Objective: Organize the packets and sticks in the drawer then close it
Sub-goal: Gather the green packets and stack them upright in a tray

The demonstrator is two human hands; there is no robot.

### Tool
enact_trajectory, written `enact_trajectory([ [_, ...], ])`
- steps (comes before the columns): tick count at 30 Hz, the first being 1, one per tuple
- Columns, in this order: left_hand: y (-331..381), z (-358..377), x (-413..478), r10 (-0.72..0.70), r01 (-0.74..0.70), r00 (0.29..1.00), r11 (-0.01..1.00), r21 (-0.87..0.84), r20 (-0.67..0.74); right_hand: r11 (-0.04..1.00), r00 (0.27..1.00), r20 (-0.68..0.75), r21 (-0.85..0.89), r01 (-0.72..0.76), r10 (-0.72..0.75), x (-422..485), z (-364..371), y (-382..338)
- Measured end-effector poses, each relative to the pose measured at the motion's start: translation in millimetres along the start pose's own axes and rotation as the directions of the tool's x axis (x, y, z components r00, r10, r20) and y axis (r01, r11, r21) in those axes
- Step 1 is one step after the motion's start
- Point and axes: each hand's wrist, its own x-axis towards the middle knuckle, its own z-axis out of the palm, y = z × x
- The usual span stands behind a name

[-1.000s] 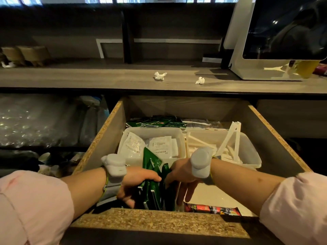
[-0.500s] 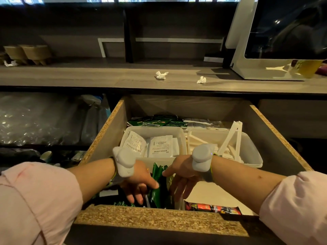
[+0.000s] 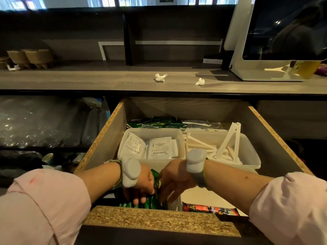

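The wooden drawer (image 3: pixel 106 131) stands pulled out. Low in its front left corner, my left hand (image 3: pixel 141 184) and my right hand (image 3: pixel 174 183) both grip a bundle of green packets (image 3: pixel 155 181), fingers curled down round it. Behind my hands a plastic tub holds white packets (image 3: pixel 159 147). To its right, a second tub (image 3: pixel 251 156) holds white sticks (image 3: pixel 228 140), two leaning upright. More green packets (image 3: pixel 155 123) lie at the drawer's back. A red packet (image 3: pixel 210 209) lies at the front right.
The drawer's front edge (image 3: pixel 159 220) hides my fingertips. On the counter (image 3: pixel 88 80) above lie two crumpled white papers (image 3: pixel 160 77). A white machine (image 3: pixel 265 41) stands at the right, brown cups (image 3: pixel 30 57) at the far left. Plastic-wrapped goods (image 3: pixel 35 121) fill the left shelf.
Both hands have sunk lower with the green packets and drawn closer together at the drawer's front. The packets stood higher a second ago.
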Motion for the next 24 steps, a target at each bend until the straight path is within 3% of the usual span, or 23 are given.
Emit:
enact_trajectory([
  [4,13,-23,-5,0.028,-0.031,0.982,0.999,-0.010,-0.186,0.997,0.995,-0.067,0.038,0.073,-0.070,-8,-14,-7],
  [9,11,-62,9,0.004,-0.133,0.917,0.945,-0.298,-0.398,0.984,0.967,-0.195,0.043,0.174,-0.163,-16,-32,-30],
  [15,25,-87,39,-0.122,-0.260,0.848,0.753,-0.604,-0.517,0.878,0.871,-0.456,0.322,0.354,-0.184,12,-67,-69],
  [19,26,-92,58,-0.202,-0.335,0.829,0.567,-0.752,-0.521,0.883,0.897,-0.419,0.356,0.306,-0.142,46,-79,-90],
  [22,15,-85,65,-0.194,-0.350,0.847,0.495,-0.795,-0.494,0.881,0.934,-0.333,0.395,0.260,-0.126,67,-77,-100],
  [24,10,-85,69,-0.192,-0.400,0.826,0.462,-0.792,-0.529,0.890,0.922,-0.363,0.366,0.272,-0.132,70,-78,-104],
])
